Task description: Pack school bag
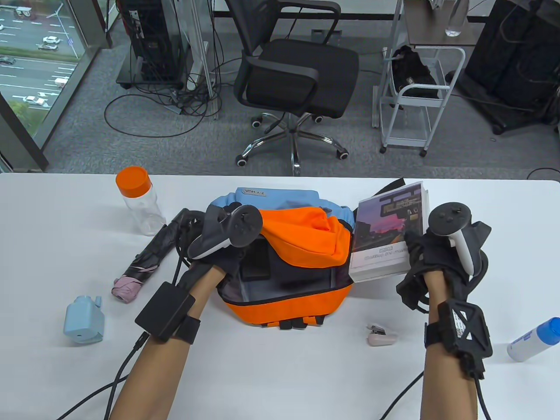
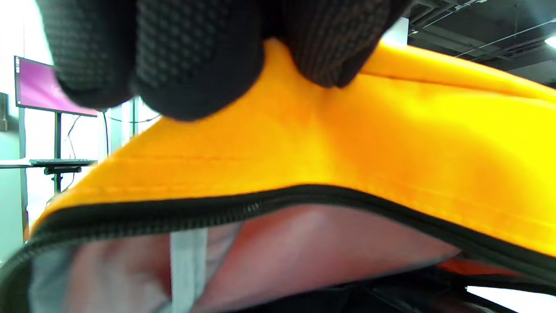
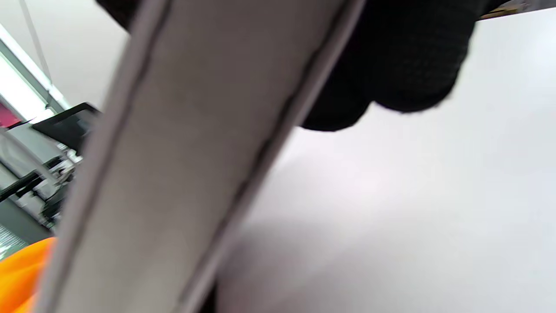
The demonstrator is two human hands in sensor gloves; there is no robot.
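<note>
An orange and blue school bag (image 1: 302, 267) lies unzipped in the middle of the table. My left hand (image 1: 227, 258) grips the orange flap (image 2: 347, 143) at the zipper edge and holds the bag's mouth up; grey lining shows below the zipper (image 2: 260, 200). My right hand (image 1: 420, 253) grips a thick white book (image 1: 387, 232) with a dusk photo on its cover, just right of the bag and tilted off the table. In the right wrist view the book's page edge (image 3: 186, 152) fills the left, with my fingers (image 3: 408, 65) behind it.
A clear bottle with an orange cap (image 1: 140, 199), a folded black and pink umbrella (image 1: 144, 262) and a light blue sharpener (image 1: 83, 319) lie left of the bag. A small pink stapler (image 1: 381, 336) and a white bottle with a blue cap (image 1: 533, 339) lie at the right front.
</note>
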